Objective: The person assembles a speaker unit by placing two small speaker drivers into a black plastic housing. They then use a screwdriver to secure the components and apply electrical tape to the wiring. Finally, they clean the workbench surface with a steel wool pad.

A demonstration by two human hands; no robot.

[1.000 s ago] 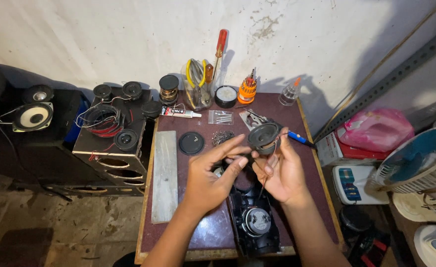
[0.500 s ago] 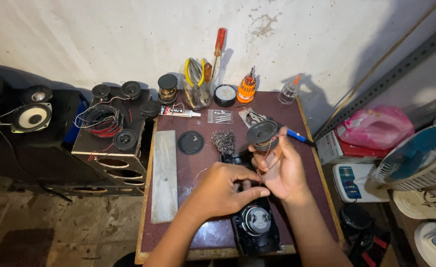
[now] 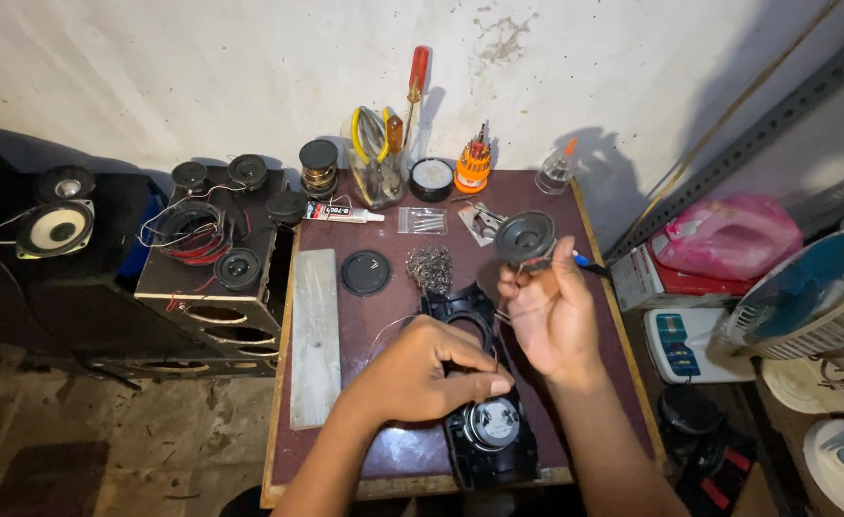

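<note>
Right hand [image 3: 548,316], seen from the head camera, grips a small round speaker driver [image 3: 525,237] lifted above the dark red tabletop [image 3: 383,316], its cone tilted toward the wall. Left hand [image 3: 422,375] is pinched closed on a thin wire [image 3: 395,324] over the black plastic speaker housing [image 3: 484,383], which lies near the front edge with a second driver [image 3: 492,422] seated in it and one round opening bare. By the look of it, the step is wiring the loose driver; feeding the lead calls for steady fingertips.
</note>
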